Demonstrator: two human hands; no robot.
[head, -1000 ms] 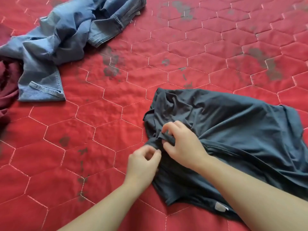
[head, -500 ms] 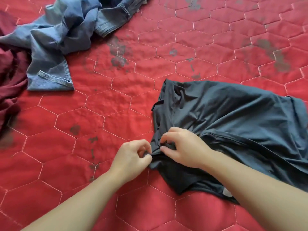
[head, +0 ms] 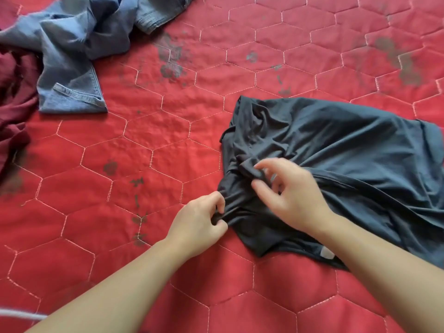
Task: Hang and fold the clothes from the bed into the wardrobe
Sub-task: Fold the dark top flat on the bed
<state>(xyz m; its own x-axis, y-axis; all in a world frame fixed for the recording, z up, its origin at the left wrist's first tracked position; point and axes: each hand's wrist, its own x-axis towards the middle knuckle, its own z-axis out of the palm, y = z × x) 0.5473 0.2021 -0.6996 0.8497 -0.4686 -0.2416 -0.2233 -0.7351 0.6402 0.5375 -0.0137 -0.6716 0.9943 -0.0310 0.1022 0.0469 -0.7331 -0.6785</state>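
Observation:
A dark grey shirt (head: 336,152) lies crumpled on the red quilted bedspread (head: 156,145), right of centre, with a white label near its lower edge. My left hand (head: 199,227) pinches the shirt's left edge with curled fingers. Just above it, my right hand (head: 290,191) is on the shirt. Its thumb and index finger are around a small rolled fold of the fabric, and its other fingers are spread and slightly blurred.
Blue jeans (head: 72,56) lie bunched at the top left of the bed. A maroon garment (head: 14,104) lies at the left edge. The bedspread has dark worn patches. A white cord (head: 21,316) shows at the bottom left.
My left hand has pulled the shirt's edge a little left and down. My right hand has loosened from a tight pinch, with its fingers now spread over a fold.

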